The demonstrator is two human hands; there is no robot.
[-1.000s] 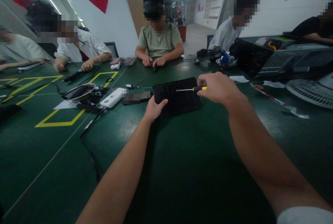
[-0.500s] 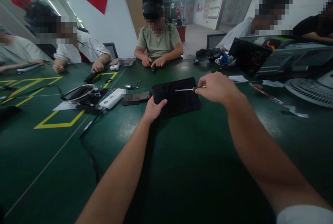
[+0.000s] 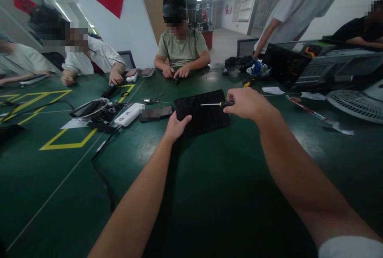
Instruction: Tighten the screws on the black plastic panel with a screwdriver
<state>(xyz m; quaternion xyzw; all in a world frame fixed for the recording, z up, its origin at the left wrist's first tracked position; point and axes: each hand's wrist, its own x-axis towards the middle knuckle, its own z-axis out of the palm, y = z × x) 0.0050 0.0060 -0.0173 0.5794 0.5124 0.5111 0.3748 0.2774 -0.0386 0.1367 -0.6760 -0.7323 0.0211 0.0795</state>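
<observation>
A flat black rectangular panel (image 3: pixel 206 120), its exact kind unclear, is tilted over the green table in front of me. My left hand (image 3: pixel 177 125) grips its left edge, thumb on top and fingers hidden beneath. In my right hand (image 3: pixel 243 104) is a screwdriver (image 3: pixel 212 105) with a black and yellow handle, pinched between thumb and fingers. Its metal shaft points left across the panel's face. Whether the tip touches the panel, I cannot tell. Left of the panel lies a dark phone-like device (image 3: pixel 155 113), partly blurred out.
A white power bank (image 3: pixel 129 115) and a round dark-covered object (image 3: pixel 91 108) with cables lie left. To the right are a white fan (image 3: pixel 356 104), a computer case (image 3: pixel 335 66) and a red-white strip (image 3: pixel 308 108). A person (image 3: pixel 182 46) sits opposite; others are around the table.
My right hand and the screwdriver have shifted slightly left, and the handle has turned a little. The person in white at the right has stood up. The panel stays nearly still.
</observation>
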